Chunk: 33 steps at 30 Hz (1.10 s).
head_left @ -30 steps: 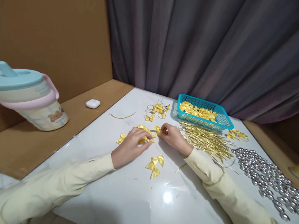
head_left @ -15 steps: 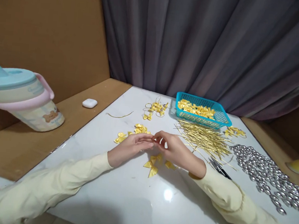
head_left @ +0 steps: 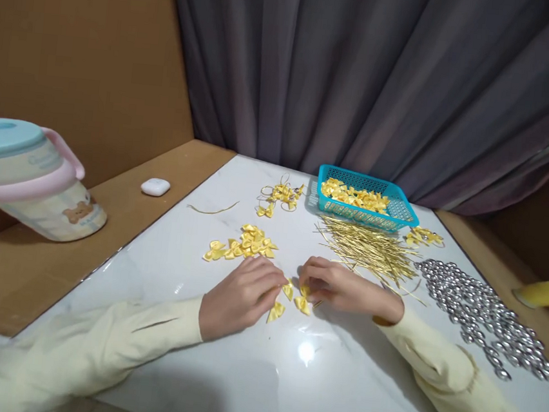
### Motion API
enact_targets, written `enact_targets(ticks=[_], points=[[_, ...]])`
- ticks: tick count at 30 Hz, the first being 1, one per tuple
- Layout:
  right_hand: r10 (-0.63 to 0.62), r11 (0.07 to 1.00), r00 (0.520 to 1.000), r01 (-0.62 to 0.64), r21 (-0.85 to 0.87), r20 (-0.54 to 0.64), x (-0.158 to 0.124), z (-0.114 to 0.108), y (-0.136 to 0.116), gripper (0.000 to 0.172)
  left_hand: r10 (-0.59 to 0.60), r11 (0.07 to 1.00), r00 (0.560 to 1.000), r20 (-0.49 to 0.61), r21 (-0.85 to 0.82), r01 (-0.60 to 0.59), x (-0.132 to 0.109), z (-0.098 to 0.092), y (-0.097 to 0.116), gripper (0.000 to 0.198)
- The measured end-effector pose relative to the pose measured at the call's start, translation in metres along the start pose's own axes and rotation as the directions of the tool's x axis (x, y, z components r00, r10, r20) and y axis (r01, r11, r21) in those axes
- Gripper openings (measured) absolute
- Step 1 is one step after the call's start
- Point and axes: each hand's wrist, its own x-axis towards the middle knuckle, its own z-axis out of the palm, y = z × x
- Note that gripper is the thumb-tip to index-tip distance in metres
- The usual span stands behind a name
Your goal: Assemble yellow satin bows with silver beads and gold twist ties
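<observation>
Two small groups of yellow ribbon bows lie on the white table between my hands. My left hand is closed, its curled fingertips at the edge of a yellow bow; another bow lies just below them. Opposite it, my right hand has its fingers pinched together on a bow, partly hidden by them. Beyond my left hand sits a pile of yellow bows. A loose bundle of gold twist ties lies beyond my right hand.
A blue basket of yellow bows stands at the back. Silver oval beads spread on the right. Bows with gold loops lie farther back. A tumbler and a white case stand on the left ledge.
My hands, earlier together at the fingertips, have moved apart and down to the bows on the table. The view has shifted slightly.
</observation>
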Motion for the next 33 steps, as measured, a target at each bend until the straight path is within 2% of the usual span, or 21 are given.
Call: enact_targets(ticks=[5,9,12,18,21,26,33], points=[[0.13,0.982,0.982,-0.109,0.152,-0.138,0.0,0.019,-0.006,0.005,-0.025,0.999,0.999,0.038,0.037,0.024,-0.002,0.002,0.001,0.019],[0.182,0.899,0.975,-0.112,0.423,-0.129,-0.003,0.025,-0.015,0.01,-0.047,0.999,0.995,0.091,-0.018,0.049,-0.001,0.001,0.0,0.027],[0.179,0.855,0.979,-0.108,0.507,-0.094,-0.006,0.025,-0.018,0.012,-0.056,0.996,0.989,0.134,-0.056,0.064,-0.002,0.0,0.001,0.024],[0.163,0.873,0.986,-0.126,0.471,-0.039,-0.007,0.027,-0.014,0.014,-0.001,0.998,0.973,0.232,-0.06,0.015,-0.002,-0.003,0.004,0.01],[0.157,0.887,0.987,-0.128,0.444,-0.029,-0.007,0.029,-0.014,0.011,0.02,0.999,0.967,0.254,-0.044,-0.009,-0.001,-0.001,0.005,0.011],[0.139,0.916,0.989,-0.112,0.385,-0.044,-0.007,0.029,-0.018,0.007,0.054,0.998,0.963,0.263,-0.003,-0.055,-0.001,0.003,0.003,0.015],[0.063,0.963,0.996,-0.045,0.265,-0.06,-0.006,0.027,-0.019,0.002,0.082,0.995,0.96,0.266,0.038,-0.096,-0.001,0.005,0.001,0.011]])
